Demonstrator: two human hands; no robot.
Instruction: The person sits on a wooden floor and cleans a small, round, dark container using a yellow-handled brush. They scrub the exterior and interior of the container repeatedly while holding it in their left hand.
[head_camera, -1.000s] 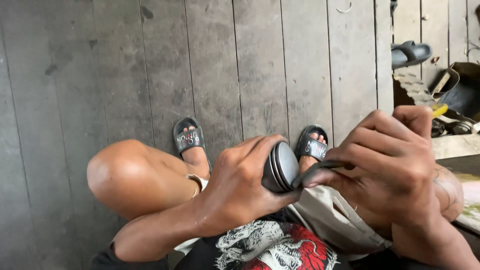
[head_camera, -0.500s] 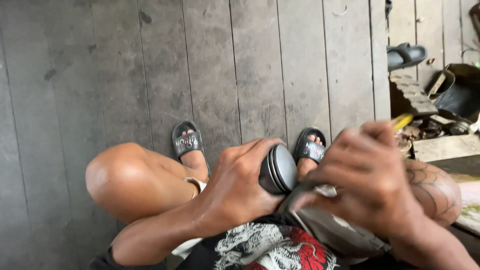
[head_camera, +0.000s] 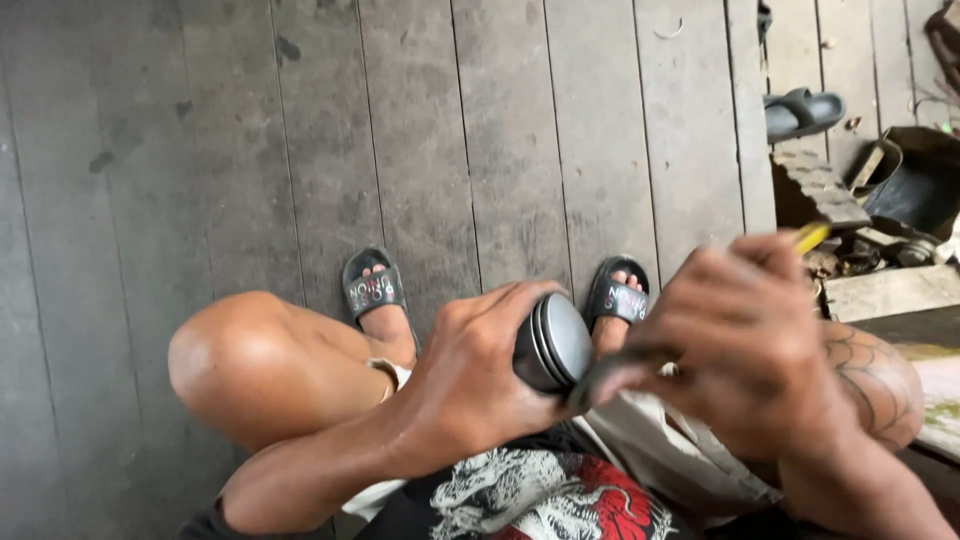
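Observation:
My left hand (head_camera: 470, 375) grips a dark grey metal cylinder with ring grooves, a piston (head_camera: 555, 345), held over my lap with its flat crown facing right. My right hand (head_camera: 745, 350) is closed around a thin tool with a yellow end (head_camera: 812, 236); its dark lower end meets the piston's rim. The right hand is blurred. Below the hands are my bent knees and my feet in black slide sandals (head_camera: 372, 290) on the plank floor.
Grey wooden floorboards (head_camera: 300, 150) fill the left and middle. At the right edge lie a loose grey sandal (head_camera: 805, 110), a ridged block (head_camera: 815, 190), a dark open box (head_camera: 915, 180) and a wooden beam with small scrap parts (head_camera: 885, 285).
My right hand has shifted right and up along the piston's rim with the tool. The left hand keeps the piston in the same place.

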